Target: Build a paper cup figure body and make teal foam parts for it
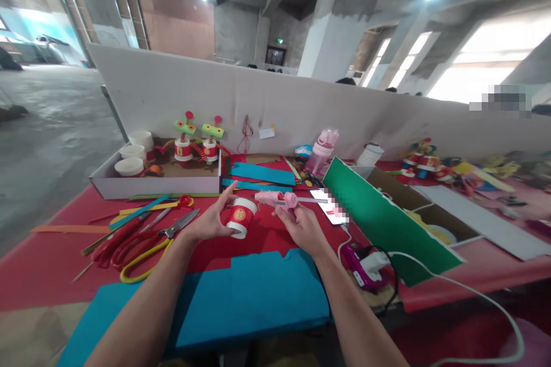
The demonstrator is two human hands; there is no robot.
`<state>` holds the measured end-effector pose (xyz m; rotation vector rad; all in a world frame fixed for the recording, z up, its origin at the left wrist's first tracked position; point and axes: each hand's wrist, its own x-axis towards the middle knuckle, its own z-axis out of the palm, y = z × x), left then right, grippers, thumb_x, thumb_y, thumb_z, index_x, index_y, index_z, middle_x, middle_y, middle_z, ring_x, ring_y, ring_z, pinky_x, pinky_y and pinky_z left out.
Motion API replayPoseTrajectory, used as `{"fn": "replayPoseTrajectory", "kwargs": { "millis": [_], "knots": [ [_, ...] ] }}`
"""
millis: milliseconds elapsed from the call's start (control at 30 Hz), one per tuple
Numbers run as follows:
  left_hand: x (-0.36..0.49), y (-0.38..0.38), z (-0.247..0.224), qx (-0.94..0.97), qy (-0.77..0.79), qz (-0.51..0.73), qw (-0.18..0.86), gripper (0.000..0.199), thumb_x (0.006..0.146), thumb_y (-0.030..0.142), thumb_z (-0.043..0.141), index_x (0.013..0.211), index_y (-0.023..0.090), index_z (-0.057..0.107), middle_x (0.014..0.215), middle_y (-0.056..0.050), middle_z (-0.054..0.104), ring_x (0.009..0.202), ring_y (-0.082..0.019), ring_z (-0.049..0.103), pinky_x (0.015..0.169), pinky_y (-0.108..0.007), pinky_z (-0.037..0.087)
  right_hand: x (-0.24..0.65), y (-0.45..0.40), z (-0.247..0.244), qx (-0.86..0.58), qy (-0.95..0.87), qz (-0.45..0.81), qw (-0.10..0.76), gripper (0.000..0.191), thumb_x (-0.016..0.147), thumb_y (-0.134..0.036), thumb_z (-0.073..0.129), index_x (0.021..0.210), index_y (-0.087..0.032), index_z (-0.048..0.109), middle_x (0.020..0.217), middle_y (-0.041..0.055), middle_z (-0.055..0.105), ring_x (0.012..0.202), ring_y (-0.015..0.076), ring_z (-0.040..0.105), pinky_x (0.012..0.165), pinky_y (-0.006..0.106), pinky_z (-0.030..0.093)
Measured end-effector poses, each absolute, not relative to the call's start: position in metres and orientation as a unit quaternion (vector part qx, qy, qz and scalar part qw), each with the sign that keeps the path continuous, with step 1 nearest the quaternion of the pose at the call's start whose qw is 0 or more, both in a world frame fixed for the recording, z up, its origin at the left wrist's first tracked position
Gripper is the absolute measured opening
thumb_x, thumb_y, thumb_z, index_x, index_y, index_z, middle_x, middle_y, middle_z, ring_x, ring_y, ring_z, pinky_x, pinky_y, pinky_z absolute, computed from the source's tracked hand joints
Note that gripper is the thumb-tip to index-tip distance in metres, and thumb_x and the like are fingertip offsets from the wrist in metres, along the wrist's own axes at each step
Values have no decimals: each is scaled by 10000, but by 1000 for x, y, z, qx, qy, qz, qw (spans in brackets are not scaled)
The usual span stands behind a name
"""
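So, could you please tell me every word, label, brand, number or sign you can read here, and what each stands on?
No text is readable.
Paper cup in the left hand: gold marks on red, too small to read.
Cup figures in the box: marks too small.
Green sign at the back: too small.
Phone: partly pixelated, unreadable.
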<state>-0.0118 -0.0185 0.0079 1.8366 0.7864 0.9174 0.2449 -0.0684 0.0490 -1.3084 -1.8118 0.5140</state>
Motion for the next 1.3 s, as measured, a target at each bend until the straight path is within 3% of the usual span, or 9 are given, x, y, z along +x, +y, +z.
{"fn": "replayPoseTrajectory", "kwargs": {
  "millis": [567,1300],
  "knots": [
    [-12,-17,5,740,313,371,465,1201,635,210,799,1540,297,14,1328,-123,492,1242,-287,498,1022,-438,438,237,-67,52,-511,-750,182,379,318,941,-439,479,969,-190,675,916,102,728,849,246,676,707,306,501],
    [-12,-17,6,734,310,371,476,1180,643,192,780,1540,301,21,1311,-109,501,1231,-279,499,1011,-427,445,237,-73,52,-518,-768,117,358,285,965,-400,445,916,-194,637,934,98,708,827,233,658,661,282,462]
  ]
}}
